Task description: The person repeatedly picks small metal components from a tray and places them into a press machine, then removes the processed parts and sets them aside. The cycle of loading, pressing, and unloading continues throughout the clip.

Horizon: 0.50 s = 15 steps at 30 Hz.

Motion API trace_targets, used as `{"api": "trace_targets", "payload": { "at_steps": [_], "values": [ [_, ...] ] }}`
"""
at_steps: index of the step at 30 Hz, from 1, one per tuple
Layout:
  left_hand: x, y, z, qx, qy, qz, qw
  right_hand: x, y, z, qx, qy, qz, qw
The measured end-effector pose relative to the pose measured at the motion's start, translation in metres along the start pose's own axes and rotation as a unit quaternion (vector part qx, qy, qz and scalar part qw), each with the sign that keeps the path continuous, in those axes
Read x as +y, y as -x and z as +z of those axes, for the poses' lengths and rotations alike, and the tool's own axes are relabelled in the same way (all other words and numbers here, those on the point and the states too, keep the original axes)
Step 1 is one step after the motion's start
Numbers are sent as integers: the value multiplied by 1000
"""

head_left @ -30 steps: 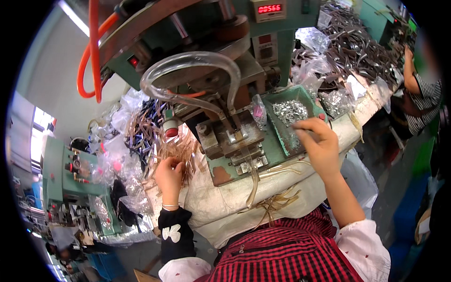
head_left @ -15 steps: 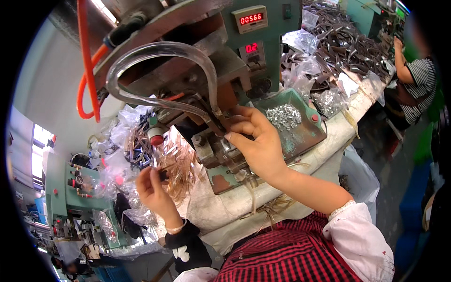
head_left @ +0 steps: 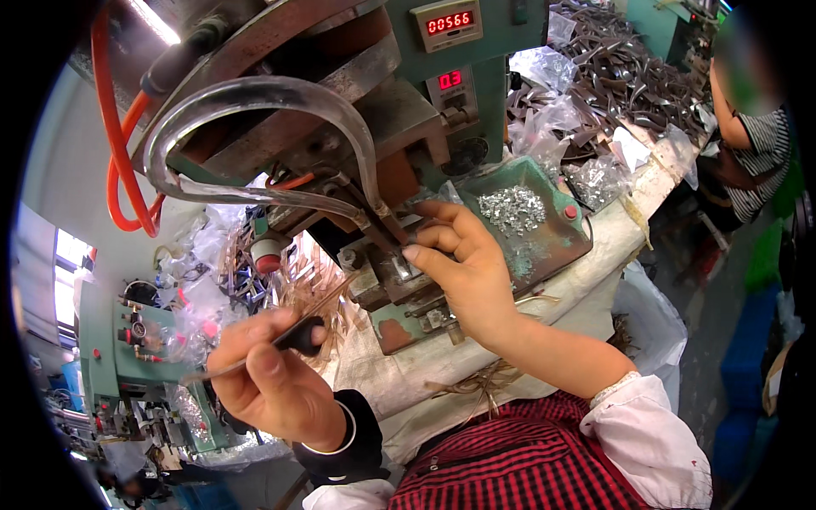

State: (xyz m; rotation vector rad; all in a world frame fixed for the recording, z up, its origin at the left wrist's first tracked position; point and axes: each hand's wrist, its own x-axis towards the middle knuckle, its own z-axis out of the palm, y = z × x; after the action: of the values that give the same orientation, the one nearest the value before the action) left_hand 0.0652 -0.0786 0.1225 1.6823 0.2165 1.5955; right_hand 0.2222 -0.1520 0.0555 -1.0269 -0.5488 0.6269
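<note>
My left hand (head_left: 276,387) is raised at the lower left of the press. Its fingers pinch a long, thin brown strip (head_left: 333,297) slanting up to the right, with a dark rounded piece at the fingertips. My right hand (head_left: 476,280) reaches into the working area of the green press (head_left: 497,89). Thumb and fingers are closed close to the die, beside the end of a clear hose (head_left: 255,87); what they grip is hidden. Right of this hand, small silvery metal pieces (head_left: 514,211) lie in a green tray (head_left: 565,259).
Many dark curved parts (head_left: 620,76) are heaped at the back right, beside plastic bags. Brown strips (head_left: 319,340) and a red button (head_left: 268,263) are left of the press. Orange hoses (head_left: 110,161) hang at the left. A person in a striped top (head_left: 756,161) works at the right.
My left hand has come nearer and lower, and the strip it holds now shows more fully. My right hand stays at the die. The view has shifted slightly.
</note>
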Motion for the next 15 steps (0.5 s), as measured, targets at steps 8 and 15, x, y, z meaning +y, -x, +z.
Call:
{"api": "trace_targets", "payload": {
  "at_steps": [8,15],
  "values": [
    [-39,-21,7,28,-67,-39,997,0,-1,5,17,-3,10,1000],
    [-24,18,-2,-180,-183,139,956,-34,25,-10,-88,111,-93,986]
  ]
}}
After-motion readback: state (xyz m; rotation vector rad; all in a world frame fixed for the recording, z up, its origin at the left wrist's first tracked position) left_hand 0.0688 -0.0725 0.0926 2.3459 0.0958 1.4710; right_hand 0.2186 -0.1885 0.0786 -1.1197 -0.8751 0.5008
